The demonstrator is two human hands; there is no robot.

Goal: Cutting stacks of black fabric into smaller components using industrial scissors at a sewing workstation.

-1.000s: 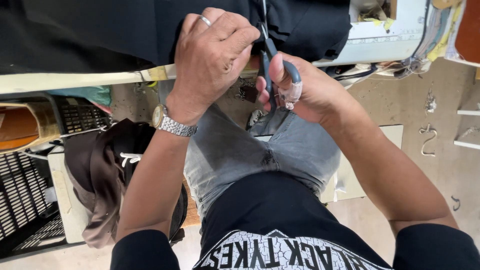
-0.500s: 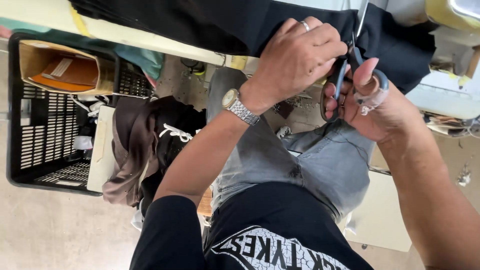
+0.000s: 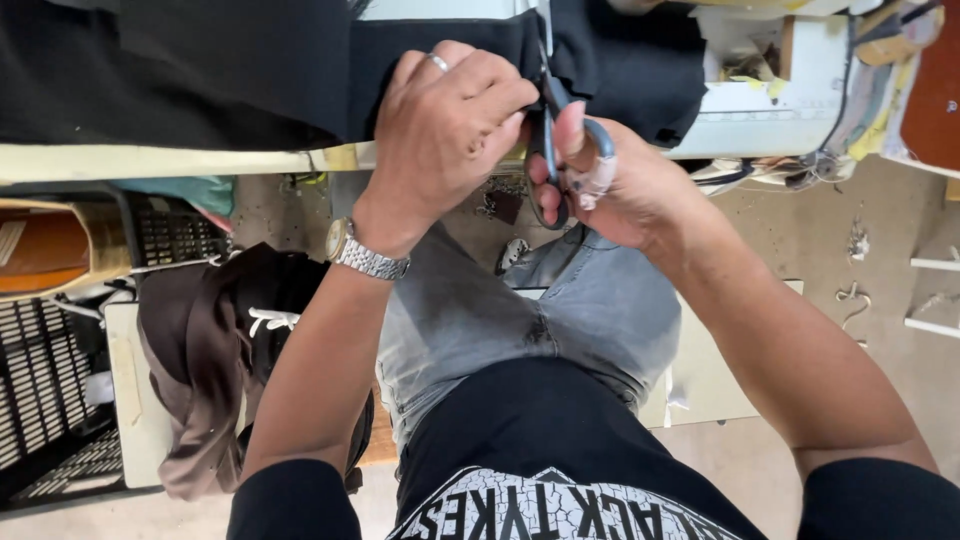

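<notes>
Head view looks straight down on two bare hands at the edge of a table [image 3: 150, 160]. Left hand [image 3: 445, 120], with a ring and a metal wristwatch [image 3: 365, 255], has its grip closed on the hem of a black fabric [image 3: 250, 60] that is spread across the table and hangs over its edge. Right hand [image 3: 610, 185] has its grip closed through the loops of grey-handled scissors [image 3: 555, 130], thumb and fingers in the handles; the blades point up into the fabric just beside the left fingers. Below, grey jeans [image 3: 520, 310] and a black printed shirt [image 3: 560, 460] fill the middle. A brown cloth bundle [image 3: 200, 360] lies at the left, near a black slatted crate [image 3: 50, 390].
</notes>
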